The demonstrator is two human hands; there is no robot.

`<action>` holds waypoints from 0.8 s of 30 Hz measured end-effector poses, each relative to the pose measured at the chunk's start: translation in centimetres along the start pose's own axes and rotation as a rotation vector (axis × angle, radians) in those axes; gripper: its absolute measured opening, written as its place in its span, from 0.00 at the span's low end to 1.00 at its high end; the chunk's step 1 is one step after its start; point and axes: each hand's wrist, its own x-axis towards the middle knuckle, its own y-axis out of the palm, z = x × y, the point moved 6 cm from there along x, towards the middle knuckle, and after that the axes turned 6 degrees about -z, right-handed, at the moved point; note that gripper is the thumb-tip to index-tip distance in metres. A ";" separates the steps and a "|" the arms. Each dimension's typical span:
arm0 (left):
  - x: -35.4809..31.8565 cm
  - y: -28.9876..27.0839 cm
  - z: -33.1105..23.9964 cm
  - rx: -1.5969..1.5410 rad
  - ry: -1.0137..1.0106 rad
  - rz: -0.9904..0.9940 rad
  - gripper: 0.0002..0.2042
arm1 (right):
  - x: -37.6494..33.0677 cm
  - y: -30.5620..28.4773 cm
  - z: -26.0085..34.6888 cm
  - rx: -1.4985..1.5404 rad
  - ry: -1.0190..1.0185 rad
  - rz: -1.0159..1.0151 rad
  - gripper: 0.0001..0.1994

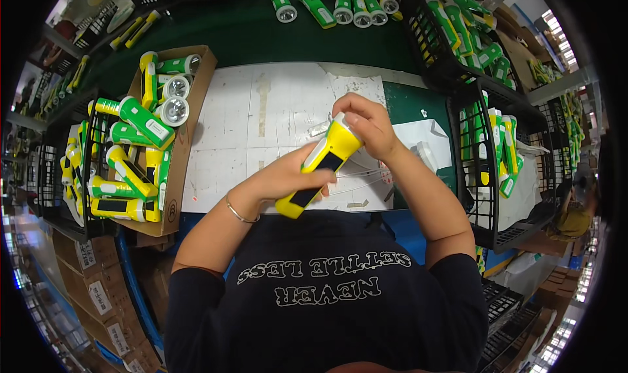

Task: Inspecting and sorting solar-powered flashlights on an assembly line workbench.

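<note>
— Torch [318, 170], yellow, where is it?
— Above the white worktop [261, 124], left hand [288, 177] fingers clamped round its body, right hand [366, 124] fingers clamped on its head.
— Around it?
— Cardboard box [190, 131] of torches at left.

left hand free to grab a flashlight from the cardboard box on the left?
Probably not right now: the left hand is wrapped around the yellow flashlight. The cardboard box lies close on that side, nothing between.
</note>
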 end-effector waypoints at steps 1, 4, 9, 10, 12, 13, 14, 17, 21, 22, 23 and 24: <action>-0.2 0.2 0.8 -0.336 -0.089 0.105 0.29 | -0.2 0.1 0.5 0.070 -0.028 0.030 0.12; 0.3 1.2 1.8 -0.823 -0.143 0.434 0.31 | -0.5 0.3 0.6 0.037 -0.015 -0.044 0.14; 2.0 -0.5 3.6 -1.012 -0.098 0.153 0.20 | -1.9 -0.8 -2.0 0.039 0.018 -0.284 0.12; 2.2 -1.2 4.2 -0.994 -0.114 0.084 0.19 | -2.8 -0.7 -2.2 0.062 0.092 -0.287 0.11; 2.4 -1.2 3.9 -0.972 -0.135 -0.003 0.19 | -4.8 -0.2 -3.0 0.151 0.165 -0.287 0.11; 2.7 -1.2 3.5 -0.950 -0.109 -0.014 0.20 | -5.6 0.2 -3.5 0.190 0.206 -0.267 0.11; 2.8 -1.1 3.1 -0.930 -0.087 -0.025 0.20 | -6.5 0.7 -3.6 0.229 0.249 -0.248 0.11; 3.6 -2.0 3.9 -0.814 -0.056 -0.167 0.20 | -8.4 2.3 -4.6 0.247 0.322 -0.165 0.11; 4.0 -1.8 3.5 -0.789 -0.059 -0.240 0.19 | -9.5 3.8 -4.7 0.276 0.378 -0.102 0.11; 4.0 -1.6 3.4 -0.789 -0.059 -0.241 0.19 | -9.5 4.0 -4.5 0.277 0.378 -0.102 0.11; 4.0 -1.6 3.1 -0.775 -0.049 -0.266 0.19 | -9.5 4.2 -4.5 0.258 0.388 -0.096 0.11; 3.9 -1.6 3.1 -0.761 -0.039 -0.292 0.20 | -9.5 4.4 -4.5 0.239 0.399 -0.089 0.11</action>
